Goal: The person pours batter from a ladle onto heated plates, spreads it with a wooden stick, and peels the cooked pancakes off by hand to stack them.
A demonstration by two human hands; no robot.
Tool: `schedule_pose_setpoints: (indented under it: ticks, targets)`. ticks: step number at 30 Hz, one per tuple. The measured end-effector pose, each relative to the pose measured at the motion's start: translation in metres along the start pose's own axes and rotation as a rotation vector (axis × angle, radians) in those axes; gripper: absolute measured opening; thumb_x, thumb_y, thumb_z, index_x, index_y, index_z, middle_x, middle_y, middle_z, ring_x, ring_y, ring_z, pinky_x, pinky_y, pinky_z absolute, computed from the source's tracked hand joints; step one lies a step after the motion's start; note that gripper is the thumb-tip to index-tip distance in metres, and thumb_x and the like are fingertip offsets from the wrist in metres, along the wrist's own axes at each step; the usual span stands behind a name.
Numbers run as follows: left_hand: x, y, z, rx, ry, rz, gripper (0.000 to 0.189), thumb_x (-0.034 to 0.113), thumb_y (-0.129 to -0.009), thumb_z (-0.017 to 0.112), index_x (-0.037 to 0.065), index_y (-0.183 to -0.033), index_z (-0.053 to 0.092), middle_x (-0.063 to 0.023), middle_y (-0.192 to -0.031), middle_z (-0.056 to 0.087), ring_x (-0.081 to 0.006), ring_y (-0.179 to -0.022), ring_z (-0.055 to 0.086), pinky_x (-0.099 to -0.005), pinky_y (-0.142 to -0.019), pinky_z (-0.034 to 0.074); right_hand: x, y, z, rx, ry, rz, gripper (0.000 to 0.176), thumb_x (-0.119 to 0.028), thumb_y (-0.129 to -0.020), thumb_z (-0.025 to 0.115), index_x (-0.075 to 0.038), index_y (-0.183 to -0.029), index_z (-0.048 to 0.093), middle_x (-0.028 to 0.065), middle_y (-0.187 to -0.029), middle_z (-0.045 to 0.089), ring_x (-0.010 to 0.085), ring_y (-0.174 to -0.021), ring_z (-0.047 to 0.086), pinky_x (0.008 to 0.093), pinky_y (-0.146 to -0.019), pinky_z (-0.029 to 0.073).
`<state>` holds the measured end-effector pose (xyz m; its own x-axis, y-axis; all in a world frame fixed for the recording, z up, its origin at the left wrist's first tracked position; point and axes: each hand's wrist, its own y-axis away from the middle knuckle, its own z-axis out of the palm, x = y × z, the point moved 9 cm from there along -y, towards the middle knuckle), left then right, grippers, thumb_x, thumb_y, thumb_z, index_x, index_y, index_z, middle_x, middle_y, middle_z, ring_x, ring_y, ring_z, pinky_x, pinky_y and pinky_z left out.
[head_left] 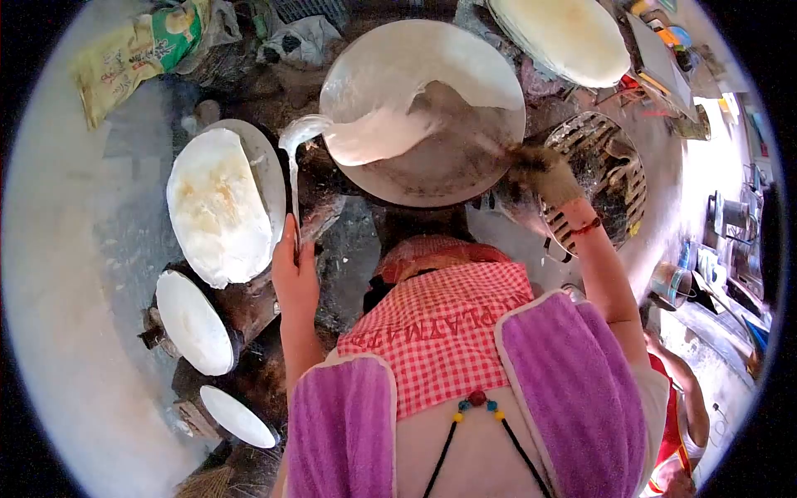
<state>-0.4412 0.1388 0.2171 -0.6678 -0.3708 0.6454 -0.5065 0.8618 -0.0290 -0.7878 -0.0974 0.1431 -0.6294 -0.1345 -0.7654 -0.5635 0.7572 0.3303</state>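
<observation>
My left hand (pixel 295 270) is closed round the handle of a ladle (pixel 305 129), whose bowl, coated in white batter, is at the left rim of a large round griddle (pixel 465 166). White batter (pixel 386 133) covers the griddle's upper and left part; its lower right surface shows bare and greyish. At the griddle's right edge is my right hand (pixel 554 176), in what looks like a worn glove, blurred. Its fingers and anything in them cannot be made out.
A folded white sheet (pixel 220 207) lies on a round plate at the left, with two white discs (pixel 195 322) below. A slatted round basket (pixel 610 166) stands right, another white round (pixel 569 37) above. Another person (pixel 677 415) is at the lower right.
</observation>
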Motion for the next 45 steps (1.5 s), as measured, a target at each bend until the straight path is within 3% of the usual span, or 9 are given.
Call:
schedule_pose_setpoints:
  ticks: [7,14,17,19,20,25,27,32,45]
  targets:
    - [0.007,0.023,0.022,-0.069,-0.067,-0.075,0.048,0.007,-0.089,0.056,0.007,-0.135,0.046,-0.0156,-0.104,0.057,-0.0282,-0.091,0.055,-0.0337,-0.077,0.045,-0.028,-0.018,0.04,0.036,0.093,-0.25,0.037,-0.016,-0.081,0.064,-0.011,-0.118,0.063,0.0088,-0.099,0.067,0.0195,-0.085,0.063,0.0315,-0.074,0.05]
    - [0.008,0.079,0.019,-0.25,0.05,0.1,0.052,0.006,-0.087,0.057,0.006,-0.137,0.043,-0.0141,-0.088,0.053,-0.0273,-0.078,0.052,-0.035,-0.07,0.042,0.05,0.117,0.081,-0.076,0.087,0.1,0.042,-0.026,-0.083,0.065,-0.017,-0.124,0.059,0.0116,-0.1,0.068,0.0232,-0.079,0.063,0.0318,-0.076,0.051]
    - [0.001,0.075,0.035,-0.399,0.076,0.12,0.051,0.007,-0.087,0.057,0.005,-0.136,0.044,-0.0124,-0.083,0.05,-0.0262,-0.072,0.049,-0.0355,-0.067,0.041,0.065,0.169,0.139,0.374,0.705,-0.366,0.043,-0.023,-0.082,0.067,-0.019,-0.124,0.059,0.0128,-0.098,0.068,0.0243,-0.079,0.063,0.031,-0.073,0.05]
    - [0.01,0.062,0.05,-0.43,0.116,0.321,0.051,0.006,-0.087,0.057,0.005,-0.136,0.044,-0.013,-0.082,0.05,-0.0264,-0.071,0.049,-0.0357,-0.066,0.041,0.127,0.193,0.187,0.441,-0.492,0.466,0.041,-0.013,-0.079,0.071,-0.006,-0.118,0.061,0.0046,-0.097,0.068,0.0128,-0.076,0.061,0.027,-0.066,0.051]
    - [0.004,0.049,0.063,-0.468,0.181,0.309,0.051,0.007,-0.087,0.057,0.005,-0.136,0.044,-0.0116,-0.082,0.051,-0.0256,-0.072,0.049,-0.0355,-0.067,0.042,0.142,0.188,0.211,0.445,-0.384,0.61,0.039,-0.013,-0.079,0.072,-0.004,-0.115,0.061,0.0054,-0.098,0.067,0.0134,-0.076,0.061,0.0266,-0.066,0.051]
    - [-0.005,0.043,0.016,-0.521,1.171,-0.295,0.042,0.014,-0.095,0.047,0.006,-0.136,0.043,0.0011,-0.066,0.047,-0.0052,-0.046,0.037,-0.0199,-0.039,0.03,0.004,0.08,0.224,0.707,-1.164,0.22,0.034,-0.014,-0.079,0.074,-0.001,-0.108,0.062,0.0063,-0.099,0.065,0.0138,-0.076,0.06,0.0265,-0.066,0.05]
    - [-0.014,0.04,-0.016,-0.413,1.252,-0.276,0.041,0.017,-0.097,0.045,0.005,-0.136,0.042,0.0024,-0.064,0.04,-0.0047,-0.044,0.031,-0.0199,-0.037,0.026,-0.064,0.037,0.237,0.538,-0.971,0.135,0.054,-0.035,-0.075,0.077,-0.002,-0.115,0.06,0.0091,-0.1,0.067,0.0167,-0.088,0.061,0.0275,-0.083,0.046]
    - [-0.08,0.045,-0.071,-0.22,1.373,-0.363,0.038,0.024,-0.101,0.036,0.005,-0.134,0.043,0.0037,-0.061,0.029,-0.004,-0.041,0.023,-0.0204,-0.033,0.022,-0.108,0.001,0.296,0.313,-0.988,0.425,0.049,-0.03,-0.078,0.075,-0.005,-0.117,0.06,0.0049,-0.089,0.065,0.0141,-0.075,0.06,0.025,-0.061,0.049]
    - [-0.155,0.101,-0.127,0.026,1.392,-0.446,0.041,0.028,-0.099,0.042,0.005,-0.133,0.041,0.0056,-0.063,0.028,-0.0021,-0.046,0.023,-0.0169,-0.034,0.021,0.055,0.119,0.177,0.569,-0.811,0.592,0.045,-0.046,-0.085,0.062,-0.008,-0.108,0.065,0.0082,-0.084,0.066,0.0241,-0.07,0.062,0.0357,-0.061,0.051]
